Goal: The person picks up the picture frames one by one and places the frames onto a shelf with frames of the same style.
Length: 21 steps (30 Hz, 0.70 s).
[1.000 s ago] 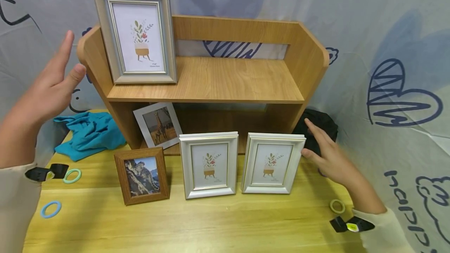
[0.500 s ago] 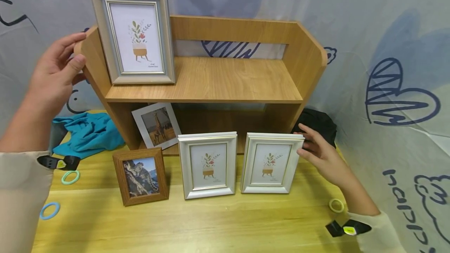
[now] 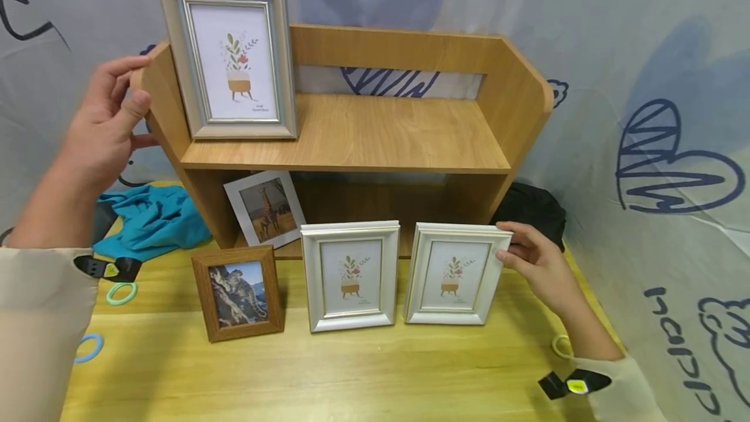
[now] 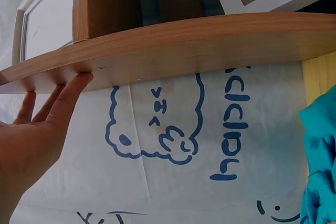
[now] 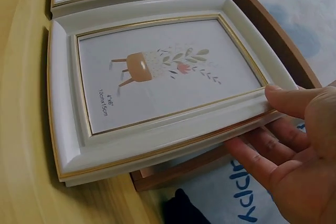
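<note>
My left hand holds the left side panel of the wooden shelf. In the left wrist view its fingertips press on the panel's outer face. My right hand pinches the upper right edge of the right-hand white picture frame, thumb in front and fingers behind, as the right wrist view shows. That frame stands on the table before the shelf. A second white picture frame stands just left of it. On the shelf's upper level, at the left, leans a larger champagne-coloured picture frame.
A brown picture frame with a leopard photo stands front left. A white-bordered giraffe picture tilts inside the lower level. Teal cloth lies left, a black item right. Green, blue and yellowish rings lie on the table.
My left hand has moved right onto the shelf's side panel, its fingers bending around the edge. My right hand has closed on the right white picture frame. The frames stay in place.
</note>
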Motion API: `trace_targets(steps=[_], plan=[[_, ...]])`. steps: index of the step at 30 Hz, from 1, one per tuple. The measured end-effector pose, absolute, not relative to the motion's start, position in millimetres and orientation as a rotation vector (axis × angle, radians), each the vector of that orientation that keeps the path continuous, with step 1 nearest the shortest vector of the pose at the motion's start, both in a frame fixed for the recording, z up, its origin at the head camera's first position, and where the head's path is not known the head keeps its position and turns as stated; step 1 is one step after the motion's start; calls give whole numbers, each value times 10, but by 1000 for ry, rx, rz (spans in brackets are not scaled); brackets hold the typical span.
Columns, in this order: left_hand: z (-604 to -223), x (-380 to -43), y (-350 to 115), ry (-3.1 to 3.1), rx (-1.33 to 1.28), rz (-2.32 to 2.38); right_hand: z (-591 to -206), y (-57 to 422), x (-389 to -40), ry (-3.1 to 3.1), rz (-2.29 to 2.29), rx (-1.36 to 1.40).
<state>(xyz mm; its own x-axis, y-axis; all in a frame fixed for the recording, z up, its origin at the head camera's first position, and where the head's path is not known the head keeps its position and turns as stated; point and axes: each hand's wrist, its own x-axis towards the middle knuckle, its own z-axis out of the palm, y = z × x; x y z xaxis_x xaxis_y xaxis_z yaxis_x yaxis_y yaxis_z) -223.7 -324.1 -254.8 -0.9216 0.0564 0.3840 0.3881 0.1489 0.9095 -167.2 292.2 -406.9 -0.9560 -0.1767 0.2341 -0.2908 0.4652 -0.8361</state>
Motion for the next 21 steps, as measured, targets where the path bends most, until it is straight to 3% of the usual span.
trace_targets(steps=[21], plan=[[-2565,-2236,-3234,-2239,-424,-1720,-4140,2926,-1671,-2439,1679,371]])
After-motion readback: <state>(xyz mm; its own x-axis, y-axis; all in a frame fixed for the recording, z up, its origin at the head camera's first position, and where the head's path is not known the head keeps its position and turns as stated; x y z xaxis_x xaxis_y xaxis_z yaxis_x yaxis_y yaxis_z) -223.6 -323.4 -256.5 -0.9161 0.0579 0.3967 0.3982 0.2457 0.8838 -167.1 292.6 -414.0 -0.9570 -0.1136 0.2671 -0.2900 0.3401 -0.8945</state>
